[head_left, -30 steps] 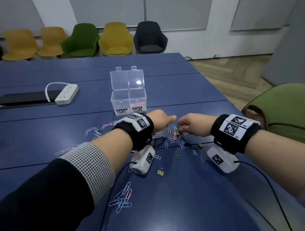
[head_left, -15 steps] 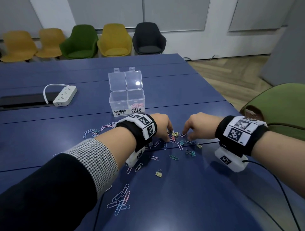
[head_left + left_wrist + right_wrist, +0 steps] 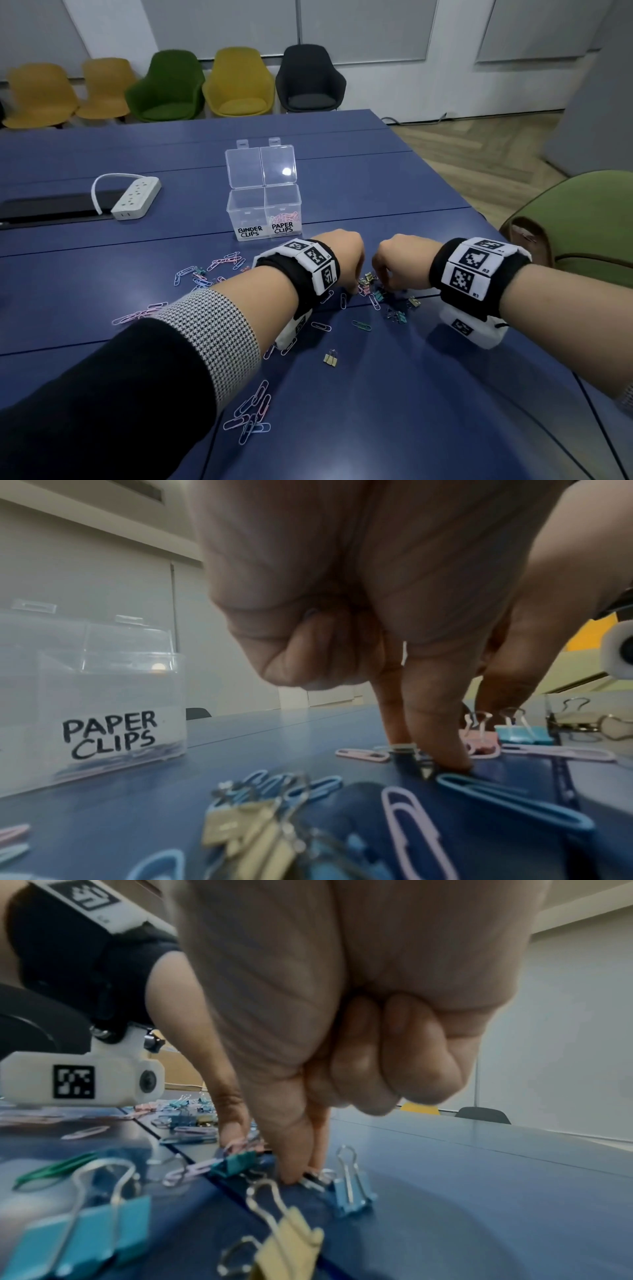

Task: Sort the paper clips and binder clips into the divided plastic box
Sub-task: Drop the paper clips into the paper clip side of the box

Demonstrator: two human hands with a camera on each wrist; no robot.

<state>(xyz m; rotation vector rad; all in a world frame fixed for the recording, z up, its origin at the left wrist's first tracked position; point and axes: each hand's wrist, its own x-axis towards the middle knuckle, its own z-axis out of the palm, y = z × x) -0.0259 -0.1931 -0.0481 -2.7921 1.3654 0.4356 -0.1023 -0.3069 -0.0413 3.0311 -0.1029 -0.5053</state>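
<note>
The clear divided box stands open, labelled BINDER CLIPS on the left and PAPER CLIPS on the right; pink paper clips lie in the right half. In front of it a mixed pile of clips lies on the blue table. My left hand reaches down into the pile; its thumb and forefinger pinch a small dark binder clip, the other fingers curled. My right hand is close beside it, thumb and forefinger tips pinching a dark binder clip next to a blue binder clip.
Loose paper clips lie left of the pile and near my left sleeve. A yellow binder clip sits alone near me. A white power strip lies at the left. A green chair stands beyond the table's right edge.
Both hands have dropped from just above the pile onto it and drawn closer together, with their fingertips now down among the clips.
</note>
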